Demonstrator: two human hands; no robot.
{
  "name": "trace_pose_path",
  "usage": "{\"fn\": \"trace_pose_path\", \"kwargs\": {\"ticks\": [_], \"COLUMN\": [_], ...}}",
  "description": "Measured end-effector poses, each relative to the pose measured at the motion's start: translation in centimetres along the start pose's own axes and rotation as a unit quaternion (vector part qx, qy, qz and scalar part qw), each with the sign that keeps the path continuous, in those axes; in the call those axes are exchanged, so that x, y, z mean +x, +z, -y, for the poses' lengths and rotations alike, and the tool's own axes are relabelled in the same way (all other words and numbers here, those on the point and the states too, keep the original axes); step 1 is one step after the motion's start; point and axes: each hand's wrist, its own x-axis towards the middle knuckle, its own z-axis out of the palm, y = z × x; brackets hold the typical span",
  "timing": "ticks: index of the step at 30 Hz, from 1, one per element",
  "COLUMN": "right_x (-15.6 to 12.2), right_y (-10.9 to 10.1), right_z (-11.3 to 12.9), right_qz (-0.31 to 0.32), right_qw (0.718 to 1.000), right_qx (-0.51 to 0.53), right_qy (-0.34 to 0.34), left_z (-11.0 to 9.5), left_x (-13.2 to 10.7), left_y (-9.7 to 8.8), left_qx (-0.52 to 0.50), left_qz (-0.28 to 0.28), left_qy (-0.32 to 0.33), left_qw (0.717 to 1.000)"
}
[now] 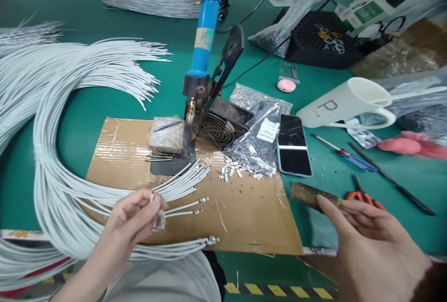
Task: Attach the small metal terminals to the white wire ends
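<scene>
My left hand (134,220) pinches a few white wires (181,209) with metal terminals on their ends, held over a brown cardboard sheet (240,218). My right hand (366,241) is open above the table's front edge, fingers pointing left and touching a brown block-like piece (307,194). A blue-handled soldering iron (206,32) stands in a holder, tip down by a grey sponge block (166,135). Small loose metal terminals (232,170) lie scattered on the cardboard.
Big bundles of white wires (70,120) curve across the left of the green table. A small fan (218,127), bags of parts (260,139), a phone (294,146), a white mug (345,104), a screwdriver (345,154), orange-handled cutters (365,196) and a black tray (321,39) lie to the right.
</scene>
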Motion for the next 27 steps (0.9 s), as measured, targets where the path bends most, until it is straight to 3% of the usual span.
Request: {"fn": "trace_pose_path", "kwargs": {"ticks": [2, 3, 4, 10, 14, 19, 24, 27], "right_x": [-1.9, -2.7, -3.6, -6.8, -7.6, -8.6, -10.0, -10.3], "right_y": [1.3, 2.3, 3.5, 11.9, 15.4, 16.7, 15.9, 15.4], "right_z": [1.3, 2.0, 2.7, 4.6, 5.0, 5.2, 5.1, 5.0], "right_qz": [-0.026, -0.091, -0.081, 0.151, 0.209, 0.223, 0.231, 0.252], "right_qw": [0.999, 0.994, 0.993, 0.983, 0.970, 0.970, 0.973, 0.967], "right_qx": [-0.019, -0.033, -0.046, 0.037, 0.078, 0.062, -0.003, -0.010], "right_qy": [0.029, 0.046, 0.079, 0.099, 0.099, 0.076, -0.028, -0.037], "left_z": [-0.9, -1.3, -1.6, -1.8, -1.5, -1.7, -1.6, -1.5], "left_x": [0.5, 0.8, 1.2, 2.7, 3.8, 4.6, 3.7, 3.4], "left_y": [0.4, 0.5, 0.7, 1.6, 2.9, 3.9, 3.3, 3.1], "left_qx": [-0.016, -0.015, -0.010, 0.101, 0.112, 0.110, 0.183, 0.202], "left_qz": [-0.020, -0.023, -0.025, -0.032, -0.032, -0.073, -0.097, -0.090], "left_qy": [0.015, 0.021, 0.030, 0.103, 0.109, 0.170, 0.234, 0.253], "left_qw": [1.000, 0.999, 0.999, 0.989, 0.987, 0.977, 0.950, 0.942]}}
